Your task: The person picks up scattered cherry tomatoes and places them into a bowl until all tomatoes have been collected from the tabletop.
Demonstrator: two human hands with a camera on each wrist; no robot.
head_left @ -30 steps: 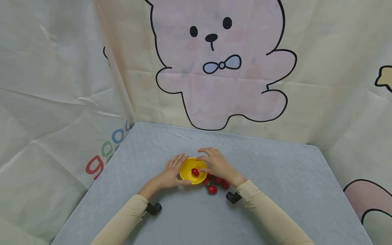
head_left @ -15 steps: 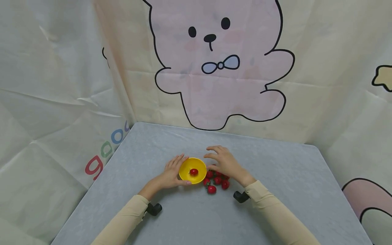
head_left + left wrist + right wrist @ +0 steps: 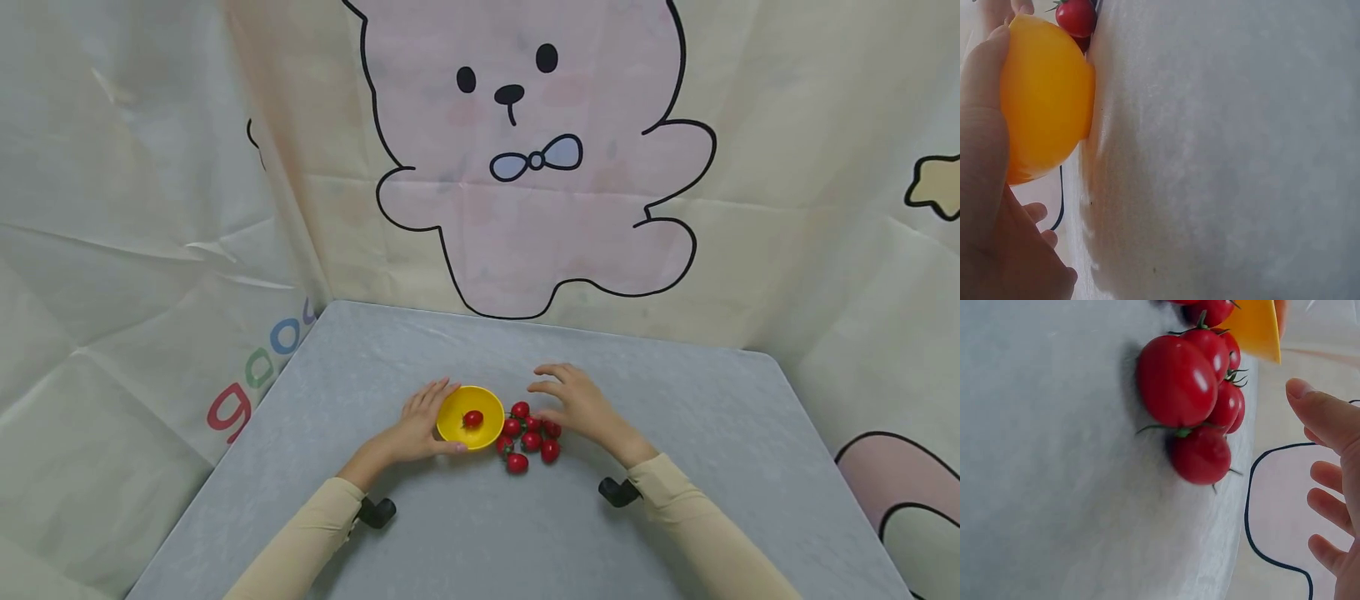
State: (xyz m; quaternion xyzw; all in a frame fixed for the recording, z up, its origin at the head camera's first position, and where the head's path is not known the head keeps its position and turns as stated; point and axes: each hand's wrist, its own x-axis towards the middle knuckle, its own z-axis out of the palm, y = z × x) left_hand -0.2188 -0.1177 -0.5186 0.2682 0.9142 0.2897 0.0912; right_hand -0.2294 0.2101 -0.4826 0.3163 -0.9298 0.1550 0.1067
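A yellow bowl (image 3: 489,432) stands on the table with one red cherry tomato (image 3: 472,419) inside. My left hand (image 3: 414,429) holds the bowl from the left, thumb at its near side and fingers along its far side; the left wrist view shows the thumb against the bowl's outer wall (image 3: 1047,100). Several loose cherry tomatoes (image 3: 531,442) with green stems lie close together at the bowl's right. My right hand (image 3: 588,410) hovers at the right edge of this cluster, fingers spread and holding nothing. From the right wrist, its thumb (image 3: 1325,415) appears apart from the tomatoes (image 3: 1175,381).
A pale grey-blue cloth covers the table (image 3: 480,533). Behind it hangs a cream curtain (image 3: 787,250) with a pink bear drawing (image 3: 525,225); more printed fabric (image 3: 150,275) encloses the sides. Black camera mounts (image 3: 377,513) sit at both wrists.
My right hand has moved from over the bowl to the right, past the tomato cluster. The tomato in the bowl has turned and settled slightly leftward. My left hand stays at the bowl.
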